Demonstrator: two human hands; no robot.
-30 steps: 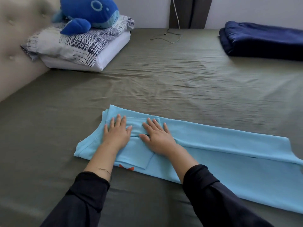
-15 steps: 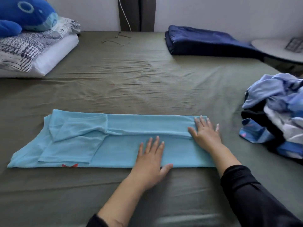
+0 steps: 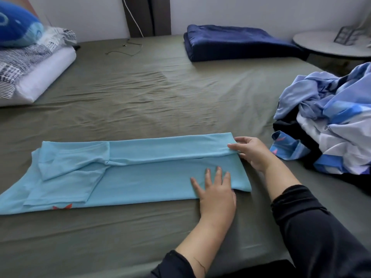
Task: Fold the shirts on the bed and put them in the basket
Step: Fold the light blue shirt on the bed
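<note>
Shirt of light blue knit (image 3: pixel 140 173) lies flat on the near part of the bed, already folded lengthwise into a long band that runs left to right, with a short sleeve turned in at its left end and a small orange mark showing at the near edge. It looks thin, soft and very light, likely to sag and slide out of its folds if lifted by one corner, so the best hold is probably at the folded right end, both layers together. Toward the right end, the left hand (image 3: pixel 215 191) rests flat on the cloth with fingers spread and straight, pinning the near layers. Just beyond it, the right hand (image 3: pixel 254 152) pinches the far right corner of the upper fold between thumb and curled fingers. Both arms wear black sleeves. The olive green sheet (image 3: pixel 160 93) is rumpled with shallow wrinkles and should give little grip. At far left stand stacked pillows (image 3: pixel 34 71) with a blue plush toy (image 3: pixel 16 29) on top. A thin cord (image 3: pixel 126 49) lies near the wall, and a folded navy blanket (image 3: pixel 236 44) sits further right. At the right edge is a loose heap of unfolded clothes (image 3: pixel 331 121) in blues, white and black, well apart from a round side table (image 3: pixel 321 43). No basket is in view
</note>
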